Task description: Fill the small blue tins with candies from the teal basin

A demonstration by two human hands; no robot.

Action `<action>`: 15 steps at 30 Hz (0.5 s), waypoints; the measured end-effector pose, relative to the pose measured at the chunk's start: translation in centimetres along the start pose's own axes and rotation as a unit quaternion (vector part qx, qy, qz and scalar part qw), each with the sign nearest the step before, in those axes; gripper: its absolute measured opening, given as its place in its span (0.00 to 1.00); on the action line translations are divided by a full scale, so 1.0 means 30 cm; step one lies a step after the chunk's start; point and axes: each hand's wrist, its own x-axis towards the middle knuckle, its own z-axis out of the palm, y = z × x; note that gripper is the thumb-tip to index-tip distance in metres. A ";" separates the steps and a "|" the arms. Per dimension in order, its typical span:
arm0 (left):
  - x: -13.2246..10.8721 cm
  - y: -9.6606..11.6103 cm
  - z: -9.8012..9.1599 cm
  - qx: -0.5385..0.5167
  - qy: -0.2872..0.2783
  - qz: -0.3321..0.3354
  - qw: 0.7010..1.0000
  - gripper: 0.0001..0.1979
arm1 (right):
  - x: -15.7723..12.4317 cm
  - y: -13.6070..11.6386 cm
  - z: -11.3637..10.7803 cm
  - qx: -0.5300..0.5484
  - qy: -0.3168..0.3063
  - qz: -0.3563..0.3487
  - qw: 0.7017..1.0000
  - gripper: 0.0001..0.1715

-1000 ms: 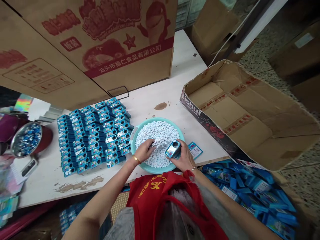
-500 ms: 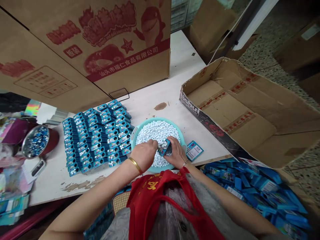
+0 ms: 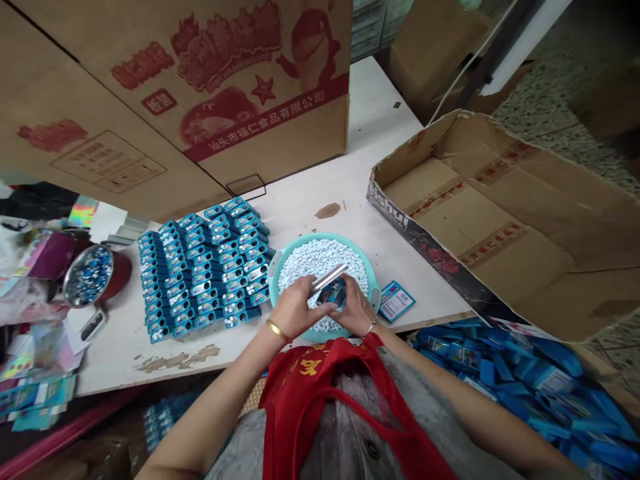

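Observation:
A turquoise basin (image 3: 371, 267) full of small white candies (image 3: 320, 257) stands on the table in front of me. Over it, my left hand (image 3: 296, 310) grips a silver metal scoop (image 3: 330, 277), which is turned edge-on; its full shape is hard to see. My right hand (image 3: 356, 308) is closed round a small blue candy box (image 3: 334, 292), held low over the basin's near side. The left thumb meets the box. What is inside the box cannot be made out.
Rows of upright blue boxes (image 3: 205, 267) stand left of the basin, and a flat blue box (image 3: 397, 301) lies right of it. A large carton (image 3: 280, 133) rises behind. An open cardboard tray (image 3: 480, 227) sits right, above piled blue boxes (image 3: 525, 380). A metal bowl (image 3: 95, 273) is far left.
The scoop, earlier heaped with white candies at the box's mouth, is now tipped and shows a bare silver side. My left hand has come in against the box. The view has shifted slightly.

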 end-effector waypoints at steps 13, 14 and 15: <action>-0.429 -0.321 0.062 -0.120 0.119 -0.082 0.982 0.13 | -0.017 0.067 -0.168 -0.032 0.010 0.016 0.999 0.33; -0.491 -0.375 0.056 -0.110 0.115 -0.101 0.982 0.13 | -0.033 0.106 -0.199 -0.055 0.024 0.030 0.998 0.31; -0.551 -0.431 0.056 -0.097 0.107 -0.128 0.981 0.13 | -0.054 0.147 -0.226 -0.079 0.035 0.041 0.995 0.31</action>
